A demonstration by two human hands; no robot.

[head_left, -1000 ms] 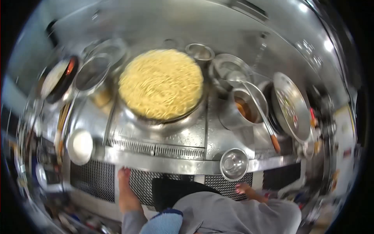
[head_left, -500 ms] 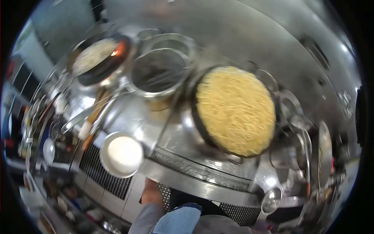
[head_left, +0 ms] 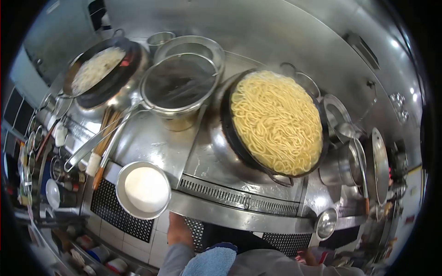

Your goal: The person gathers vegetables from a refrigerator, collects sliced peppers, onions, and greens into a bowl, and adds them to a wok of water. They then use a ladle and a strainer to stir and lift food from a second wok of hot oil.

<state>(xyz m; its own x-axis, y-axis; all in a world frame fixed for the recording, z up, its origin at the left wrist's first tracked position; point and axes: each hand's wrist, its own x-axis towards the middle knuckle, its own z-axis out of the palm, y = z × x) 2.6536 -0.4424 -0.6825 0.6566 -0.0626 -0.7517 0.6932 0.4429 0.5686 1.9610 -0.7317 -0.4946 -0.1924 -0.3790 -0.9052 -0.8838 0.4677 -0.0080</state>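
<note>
The bare wrist of my left arm (head_left: 178, 228) reaches up to the front edge of the counter, right beside a metal bowl (head_left: 123, 202). Its fingers are hidden from view. White powder-like or creamy contents (head_left: 145, 184) fill part of the bowl, which overhangs the edge. What shows of my right hand (head_left: 310, 258) is low at the right, beside a small red and white thing, and I cannot tell whether it holds it. In front of me, a wide wok (head_left: 228, 133) is heaped with yellow noodles (head_left: 278, 122) in liquid.
A round strainer (head_left: 182, 85) with dark contents rests over a container, its handle pointing left. Behind left, a tilted wok (head_left: 76, 64) holds pale food. Wooden-handled tools (head_left: 103, 142) lie left. On the right are a ladle (head_left: 327, 224), pots (head_left: 340, 165) and a lid-like pan (head_left: 379, 165).
The view has steadied and shifted slightly. The metal bowl appears a little lower, and the wok of noodles a little higher. More of my right side shows at the bottom.
</note>
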